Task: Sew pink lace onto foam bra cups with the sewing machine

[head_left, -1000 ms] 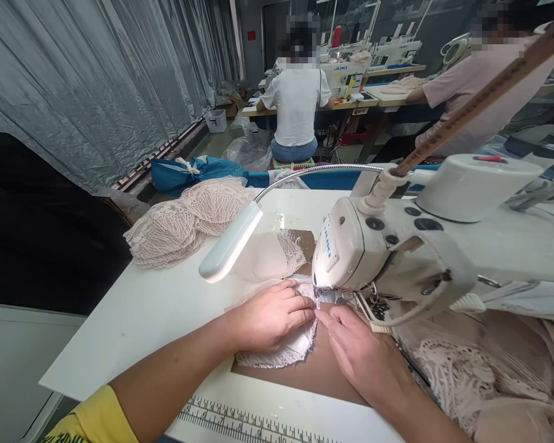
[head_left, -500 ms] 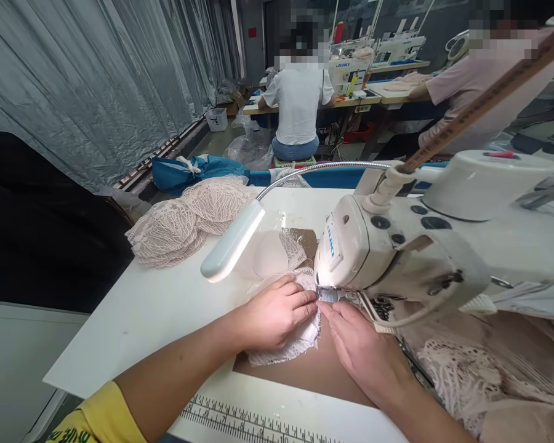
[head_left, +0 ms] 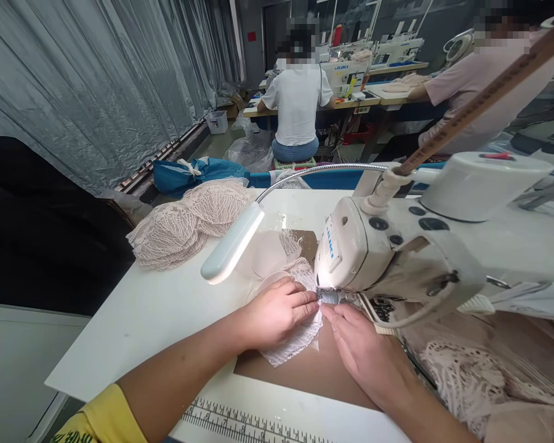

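A pale pink lace bra cup [head_left: 293, 349] lies under the sewing machine's [head_left: 348, 246] needle area, on a brown sheet [head_left: 314, 384]. My left hand [head_left: 279, 311] rests over the cup from the left, fingers bent and together on the fabric, tips close to the presser foot [head_left: 329, 296]. Its thumb is hidden. My right hand [head_left: 362, 344] comes in from the right, fingers together, its thumb and fingertips closed at the cup's edge just in front of the foot. The needle and the exact grip cannot be made out. Another smooth cup piece [head_left: 270, 255] with lace lies behind.
A stack of lace cups [head_left: 166, 234] sits at the table's left back edge. A lamp [head_left: 233, 243] on a bent neck hangs over the white table [head_left: 157, 332]. Beige lace garments [head_left: 480, 375] lie on the right. Two people work at machines beyond.
The lace cup has turned under my left hand; its lower edge now forms a corner and more lace shows behind the fingers. My hands stay almost in place beside the presser foot.
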Demonstrator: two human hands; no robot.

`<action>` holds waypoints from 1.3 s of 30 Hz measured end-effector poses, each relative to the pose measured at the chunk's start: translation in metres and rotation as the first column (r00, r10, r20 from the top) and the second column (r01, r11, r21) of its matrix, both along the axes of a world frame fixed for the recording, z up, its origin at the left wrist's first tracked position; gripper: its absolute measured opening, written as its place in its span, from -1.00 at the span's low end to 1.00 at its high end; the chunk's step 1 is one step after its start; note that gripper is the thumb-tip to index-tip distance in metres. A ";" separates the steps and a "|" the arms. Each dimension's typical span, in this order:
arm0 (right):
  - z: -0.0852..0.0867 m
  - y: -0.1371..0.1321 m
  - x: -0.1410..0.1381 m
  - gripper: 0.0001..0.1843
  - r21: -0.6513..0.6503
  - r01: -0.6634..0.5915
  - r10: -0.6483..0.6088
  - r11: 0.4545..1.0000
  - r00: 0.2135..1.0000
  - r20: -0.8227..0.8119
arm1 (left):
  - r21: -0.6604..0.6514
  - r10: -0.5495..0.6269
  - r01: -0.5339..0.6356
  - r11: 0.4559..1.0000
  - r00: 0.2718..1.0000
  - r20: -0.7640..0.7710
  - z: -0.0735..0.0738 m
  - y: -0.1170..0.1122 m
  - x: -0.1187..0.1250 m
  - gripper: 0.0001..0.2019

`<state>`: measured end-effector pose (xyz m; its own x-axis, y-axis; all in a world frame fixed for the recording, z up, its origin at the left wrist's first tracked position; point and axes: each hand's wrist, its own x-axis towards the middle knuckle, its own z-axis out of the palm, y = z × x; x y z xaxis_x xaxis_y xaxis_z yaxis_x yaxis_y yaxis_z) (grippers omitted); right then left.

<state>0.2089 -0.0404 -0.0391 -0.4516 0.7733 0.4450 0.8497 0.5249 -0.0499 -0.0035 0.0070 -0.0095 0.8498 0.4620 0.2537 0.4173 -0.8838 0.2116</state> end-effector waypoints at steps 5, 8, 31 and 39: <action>-0.001 0.002 0.001 -0.57 -0.069 -0.038 0.033 0.997 0.998 -0.062 | -0.018 0.027 -0.027 0.999 0.999 0.025 -0.001 0.003 0.001 -0.64; -0.004 0.003 0.001 -0.57 -0.097 -0.032 0.026 0.995 0.998 -0.063 | -0.012 0.052 -0.052 0.999 0.998 0.027 0.000 0.005 0.001 -0.66; 0.007 -0.003 -0.002 -0.58 -0.009 -0.089 0.089 0.996 0.995 0.037 | 0.022 -0.061 0.063 0.998 0.996 -0.063 0.001 -0.002 -0.007 -0.70; 0.007 -0.003 -0.005 -0.55 -0.003 0.025 -0.025 1.000 0.997 0.067 | 0.031 0.073 -0.072 0.997 0.996 -0.041 0.001 -0.008 0.002 -0.66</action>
<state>0.2040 -0.0437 -0.0321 -0.4605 0.7864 0.4118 0.8641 0.5032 0.0053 -0.0012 -0.0010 -0.0086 0.8246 0.5156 0.2326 0.4886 -0.8565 0.1666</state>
